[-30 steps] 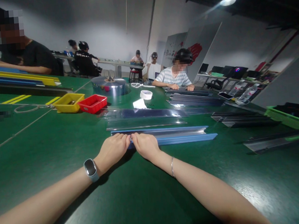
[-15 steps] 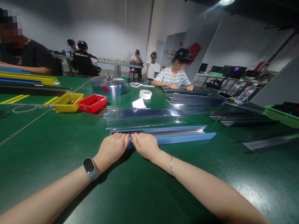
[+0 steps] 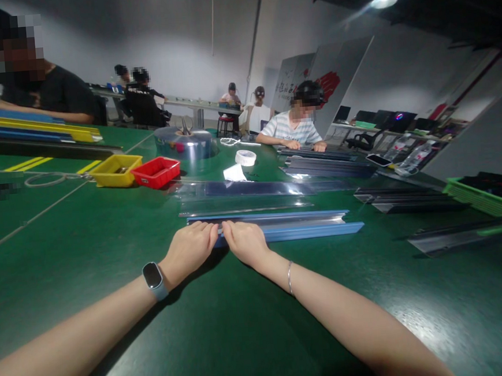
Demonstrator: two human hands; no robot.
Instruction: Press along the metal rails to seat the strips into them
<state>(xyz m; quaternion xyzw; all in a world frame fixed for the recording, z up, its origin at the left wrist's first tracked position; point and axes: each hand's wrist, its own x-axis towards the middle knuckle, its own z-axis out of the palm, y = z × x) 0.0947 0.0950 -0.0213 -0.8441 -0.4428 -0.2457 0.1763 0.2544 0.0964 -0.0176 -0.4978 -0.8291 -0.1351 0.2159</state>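
A long blue channel-shaped profile (image 3: pixel 306 231) lies crosswise on the green table (image 3: pixel 219 341), its inner side silvery. My left hand (image 3: pixel 192 245) is closed over its left end, with the fingers curled and the thumb toward the middle. Right beside it, my right hand (image 3: pixel 244 240) is closed on the same profile, so the two thumbs nearly meet. The fingertips of both hands are hidden behind the knuckles. Just beyond the profile lie clear plastic strips (image 3: pixel 246 203).
Behind are a yellow bin (image 3: pixel 116 171), a red bin (image 3: pixel 156 172), a roll of film (image 3: pixel 185 144) and a tape roll (image 3: pixel 246 157). Dark profiles (image 3: pixel 417 199) and a green basket (image 3: pixel 481 196) stand right. A person (image 3: pixel 292 128) works across the table; another (image 3: pixel 58 93) sits left.
Both hands stay closed on the blue profile, almost unmoved. The whole view has shifted very slightly.
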